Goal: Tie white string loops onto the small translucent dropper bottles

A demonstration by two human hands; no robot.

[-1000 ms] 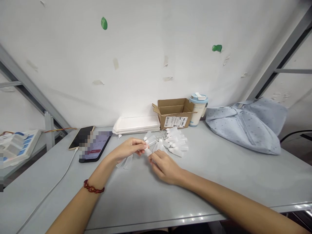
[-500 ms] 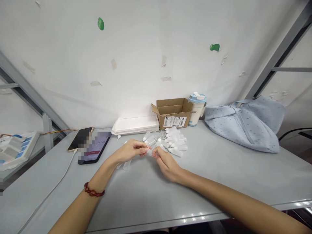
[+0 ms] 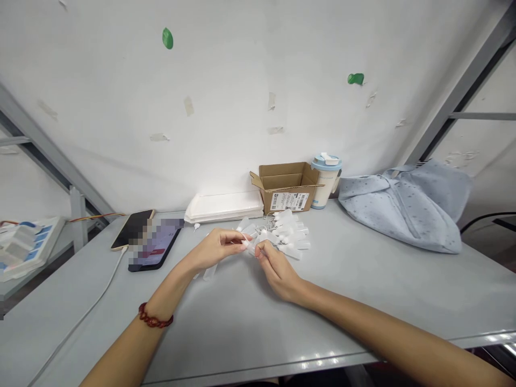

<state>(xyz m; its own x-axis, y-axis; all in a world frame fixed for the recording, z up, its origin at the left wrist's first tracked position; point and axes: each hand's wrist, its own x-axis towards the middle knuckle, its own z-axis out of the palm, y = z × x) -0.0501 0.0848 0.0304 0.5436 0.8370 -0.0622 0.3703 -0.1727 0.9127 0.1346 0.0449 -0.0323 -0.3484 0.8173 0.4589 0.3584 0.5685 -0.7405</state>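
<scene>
Both of my hands meet over the middle of the grey table [image 3: 363, 301]. My left hand [image 3: 213, 248], with a red bead bracelet on its wrist, pinches a small clear plastic piece [image 3: 249, 244] at its fingertips. My right hand [image 3: 276, 266] pinches the same piece from the other side. Just behind the hands lies a pile of small clear plastic pieces [image 3: 288, 236] with thin wire loops. A couple more clear pieces [image 3: 209, 273] lie under my left hand.
Two phones [image 3: 151, 242] lie at the left, one on a white cable. A stack of white trays [image 3: 223, 207], an open cardboard box [image 3: 284, 188] and a lidded cup [image 3: 325, 180] stand by the wall. A blue cloth bag [image 3: 407, 207] sits at the right.
My right hand has moved up and closer to my left, so both now pinch the small piece together. The view shifted slightly.
</scene>
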